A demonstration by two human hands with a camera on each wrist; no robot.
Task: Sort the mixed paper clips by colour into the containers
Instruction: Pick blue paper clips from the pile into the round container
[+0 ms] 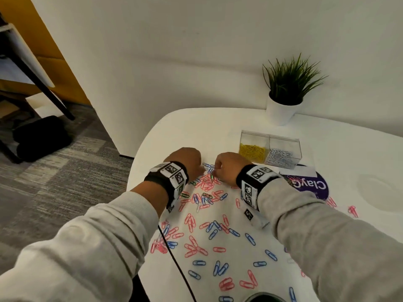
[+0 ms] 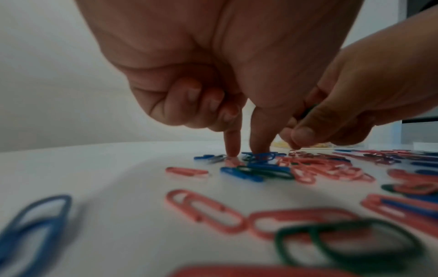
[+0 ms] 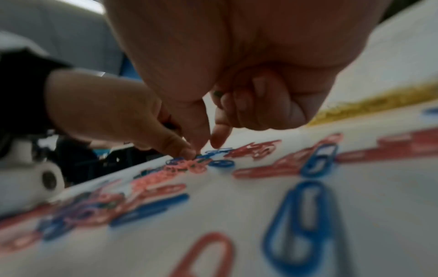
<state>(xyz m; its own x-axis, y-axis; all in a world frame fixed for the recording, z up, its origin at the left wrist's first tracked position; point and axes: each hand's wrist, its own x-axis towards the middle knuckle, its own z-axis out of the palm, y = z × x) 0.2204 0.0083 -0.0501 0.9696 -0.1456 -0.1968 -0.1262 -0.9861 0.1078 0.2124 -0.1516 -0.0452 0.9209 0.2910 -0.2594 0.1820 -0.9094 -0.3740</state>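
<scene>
Head view shows both hands low over a white table, close together above the far end of a spread of paper clips. Those clips, red, blue and a few green, lie loose across the table from the hands at 12 o'clock down to the near edge at 6 o'clock.

In the left wrist view the left hand has its outer fingers curled into the palm, while forefinger and thumb reach down, tips touching the table among blue clips. Whether they actually pinch one I cannot tell. A green clip lies just beside those, towards the camera, crossing a blue one.

The right hand sits just beside the left, at 3 o'clock from it. Its last fingers are curled in, and a bit of green shows tucked under them, though too little to name. Its thumb and forefinger point down with a small gap between the tips, over a blue clip in the heap; no clip is clearly held there.

At 2 o'clock from the hands stands a clear container with two compartments: yellow clips fill the left one, white clips the right. Behind it, at 1 o'clock, is a potted plant. A purple round lid lies at 3 o'clock. A black cable runs over the near table edge.
</scene>
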